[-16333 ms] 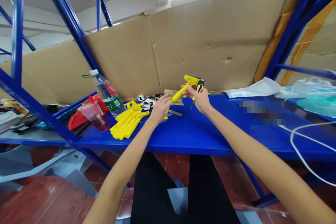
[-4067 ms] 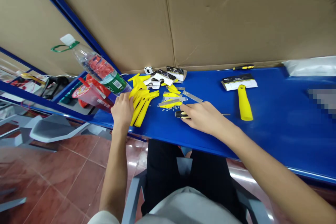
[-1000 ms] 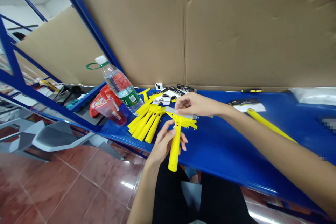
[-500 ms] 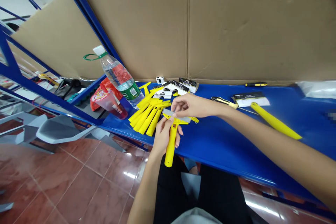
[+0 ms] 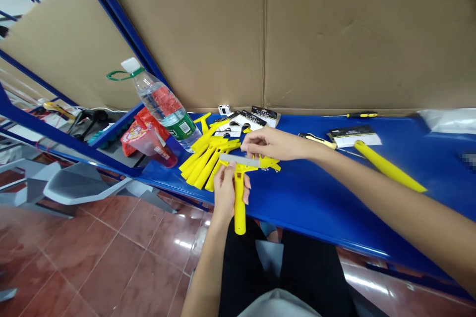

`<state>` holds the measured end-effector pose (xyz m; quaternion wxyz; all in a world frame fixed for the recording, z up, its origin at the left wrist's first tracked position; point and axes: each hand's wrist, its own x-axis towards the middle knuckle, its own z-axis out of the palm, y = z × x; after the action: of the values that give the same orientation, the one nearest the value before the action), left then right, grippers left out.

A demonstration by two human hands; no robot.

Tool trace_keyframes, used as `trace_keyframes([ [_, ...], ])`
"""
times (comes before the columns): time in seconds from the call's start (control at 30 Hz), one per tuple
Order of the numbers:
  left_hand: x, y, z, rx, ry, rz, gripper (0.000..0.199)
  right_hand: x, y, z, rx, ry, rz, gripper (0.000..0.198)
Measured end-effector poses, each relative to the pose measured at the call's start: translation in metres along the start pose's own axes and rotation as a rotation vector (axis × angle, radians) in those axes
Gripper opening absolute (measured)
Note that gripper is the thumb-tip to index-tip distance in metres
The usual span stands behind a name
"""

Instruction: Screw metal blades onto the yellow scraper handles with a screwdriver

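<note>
Yellow plastic scraper handle [image 5: 240, 215] in the left hand [image 5: 224, 189], its grey blade [image 5: 236, 160] now uncovered.
Half a second ago the right fingers lay across the blade; now the right hand [image 5: 266, 142] has shifted toward the blade's far right end, leaving most of its length in view, which suggests it has been laid along the head. Its fingers are curled together there, though I cannot tell whether they pinch anything. The left hand grasps the handle by its neck, thumb on the head, over the near edge of the worktop [image 5: 297, 203]. No cover shows over the blade, so fixing it seems not yet done. More yellow handles [image 5: 203, 163] lie to the left; a screwdriver [image 5: 319, 141] rests to the right.
</note>
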<state>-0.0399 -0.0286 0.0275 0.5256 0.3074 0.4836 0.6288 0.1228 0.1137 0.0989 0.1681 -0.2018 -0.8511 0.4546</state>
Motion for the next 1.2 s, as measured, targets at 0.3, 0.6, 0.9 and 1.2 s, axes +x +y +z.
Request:
trace_keyframes([
  [0.3, 0.001, 0.003, 0.0, -0.032, 0.155, 0.079, 0.061, -0.001, 0.034, -0.006, -0.393, -0.204, 0.136, 0.027],
  [0.6, -0.001, 0.006, 0.002, -0.042, 0.115, 0.046, 0.055, 0.0, 0.031, -0.002, -0.455, -0.112, 0.102, 0.026],
  [0.9, 0.0, 0.003, 0.001, -0.035, 0.063, 0.032, 0.052, 0.0, 0.019, -0.011, -0.251, 0.159, 0.041, 0.052],
  [1.2, 0.0, 0.001, 0.001, -0.016, 0.016, 0.006, 0.05, 0.003, -0.011, -0.005, 0.488, 0.487, -0.03, 0.049],
])
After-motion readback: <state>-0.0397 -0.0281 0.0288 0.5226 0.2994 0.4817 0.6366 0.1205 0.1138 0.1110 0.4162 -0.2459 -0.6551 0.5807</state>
